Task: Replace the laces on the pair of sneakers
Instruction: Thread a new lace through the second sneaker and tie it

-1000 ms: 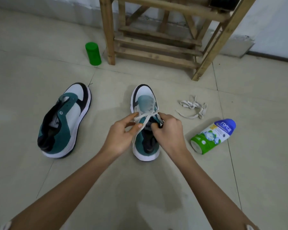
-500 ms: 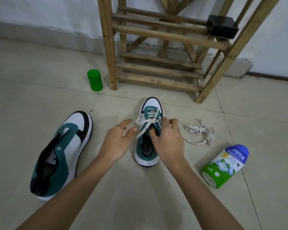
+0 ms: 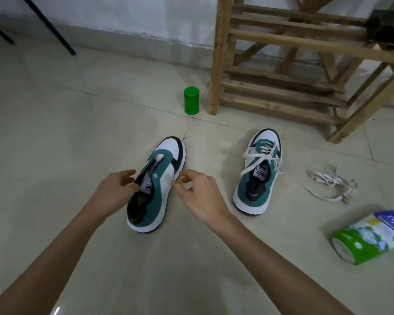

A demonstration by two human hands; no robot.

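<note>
Pale tile floor (image 3: 55,155) is running up to a white wall (image 3: 123,14); everything is sitting at floor level. Wooden rack (image 3: 282,103) is standing against the wall at upper right, with a black box (image 3: 387,26) sitting on one of its upper slats. Green jar (image 3: 191,100) is standing upright just left of the rack's front-left post. Two thin black legs (image 3: 55,26) are slanting down in the top-left corner.

Unlaced sneaker (image 3: 166,176) is lying centre frame, teal/white/black, toe pointing away toward the jar, tongue exposed. Laced sneaker (image 3: 257,178) is sitting to its right, well apart, toe pointing at the rack. A white lace (image 3: 262,156) is running through its eyelets, ends trailing loose over both sides. Loose laces (image 3: 332,184) are lying in a tangled pile further right, apart from both shoes. Bottle (image 3: 369,237), green/white with a blue end, is lying on its side near the right edge, nearer the camera than the pile.

Left hand (image 3: 114,192) is reaching in at the unlaced sneaker's left side by the collar, fingers loosely curled and gripping nothing. Its fingertips are overlapping the shoe's edge; can't tell if they are touching. Right hand (image 3: 203,196) is hovering just right of the same shoe at mid-length, fingers loosely bent, thumb apart from them, holding nothing. Fingertips are showing blurred, so contact with the shoe is unclear.
</note>
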